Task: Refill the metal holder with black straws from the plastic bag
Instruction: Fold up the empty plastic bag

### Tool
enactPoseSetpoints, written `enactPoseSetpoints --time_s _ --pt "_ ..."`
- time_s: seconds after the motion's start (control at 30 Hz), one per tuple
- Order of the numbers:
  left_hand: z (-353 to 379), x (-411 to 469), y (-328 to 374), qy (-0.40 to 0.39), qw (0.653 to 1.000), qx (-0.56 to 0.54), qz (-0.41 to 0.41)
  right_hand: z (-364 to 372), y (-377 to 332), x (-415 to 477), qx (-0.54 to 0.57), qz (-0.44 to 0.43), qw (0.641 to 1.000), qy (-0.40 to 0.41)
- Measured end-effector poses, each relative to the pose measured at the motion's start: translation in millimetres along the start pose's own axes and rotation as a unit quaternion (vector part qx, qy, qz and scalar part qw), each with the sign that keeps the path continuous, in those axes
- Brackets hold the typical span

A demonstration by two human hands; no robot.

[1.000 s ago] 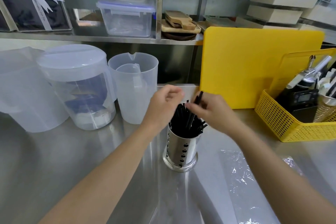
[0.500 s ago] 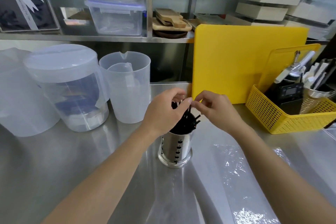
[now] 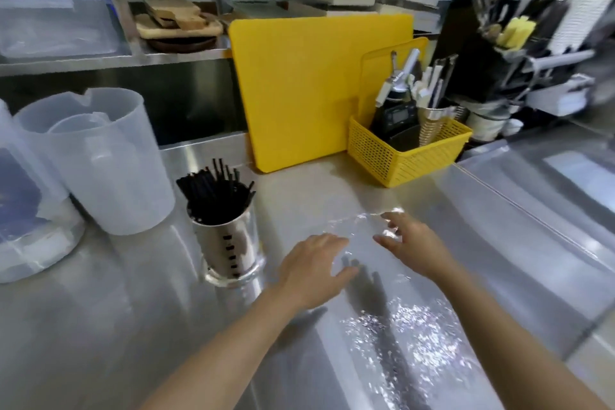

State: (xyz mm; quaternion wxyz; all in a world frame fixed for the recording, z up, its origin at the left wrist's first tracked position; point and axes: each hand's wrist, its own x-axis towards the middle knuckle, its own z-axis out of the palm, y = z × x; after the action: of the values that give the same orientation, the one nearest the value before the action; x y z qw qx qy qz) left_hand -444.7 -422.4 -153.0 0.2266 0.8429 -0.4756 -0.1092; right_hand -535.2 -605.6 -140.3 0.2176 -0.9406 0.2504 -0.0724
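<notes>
**Both hands spread over the clear bag, full holder at their left**

At the far left edge stands a lidded translucent container (image 3: 30,210), only partly in frame, and just beside it a clear plastic measuring jug (image 3: 109,160) with a smaller cup nested inside. Both rest on the steel bench (image 3: 100,326).

To the right of the jug stands the metal holder (image 3: 229,246), upright, with a column of dark slots down its side. It is packed with black straws (image 3: 216,196) that fan out above its rim. Neither hand touches it.

Next comes the left hand (image 3: 312,268), palm down, fingers loosely spread and holding nothing; its fingertips lie at the left edge of the plastic bag (image 3: 399,326). The bag is clear and crinkled, lying flat on the bench to the right of the holder, and its creases catch bright glints of light near the lower edge of the view. Whether any straws are left in it cannot be told.

The right hand (image 3: 412,243) is over the far part of the bag, fingers open and curled a little, gripping nothing; whether they touch the film is unclear in the blur.

Behind the hands a yellow cutting board (image 3: 299,93) leans upright against the back. Just to its right sits a yellow basket (image 3: 406,156) holding utensils, a dark device and a metal cup. Farther right the shelves and racks are too blurred to make out.
</notes>
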Motion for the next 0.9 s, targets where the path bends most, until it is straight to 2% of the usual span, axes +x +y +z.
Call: enactPoseSetpoints --time_s 0.23,0.37,0.47,0.63,0.8,0.9 --pt "68 -7 -2 -0.157 0.983 0.088 -0.022 24 74 -41 -0.092 0.17 0.978 -0.083" --pt "83 -12 -13 -0.185 0.973 0.136 -0.022 31 93 -56 -0.079 0.237 0.965 -0.077" --pt "85 -12 -22 -0.164 0.979 0.117 -0.026 33 100 -60 -0.056 0.255 0.964 -0.043" --pt "79 -10 -24 -0.083 0.991 0.055 -0.092 28 99 -53 -0.023 0.3 0.953 0.032" --pt "71 -7 -21 -0.006 0.966 0.015 -0.258 29 96 -43 0.038 0.33 0.943 -0.024" --pt "63 -3 -24 0.015 0.934 -0.121 -0.336 27 98 -37 0.146 0.312 0.938 -0.043"
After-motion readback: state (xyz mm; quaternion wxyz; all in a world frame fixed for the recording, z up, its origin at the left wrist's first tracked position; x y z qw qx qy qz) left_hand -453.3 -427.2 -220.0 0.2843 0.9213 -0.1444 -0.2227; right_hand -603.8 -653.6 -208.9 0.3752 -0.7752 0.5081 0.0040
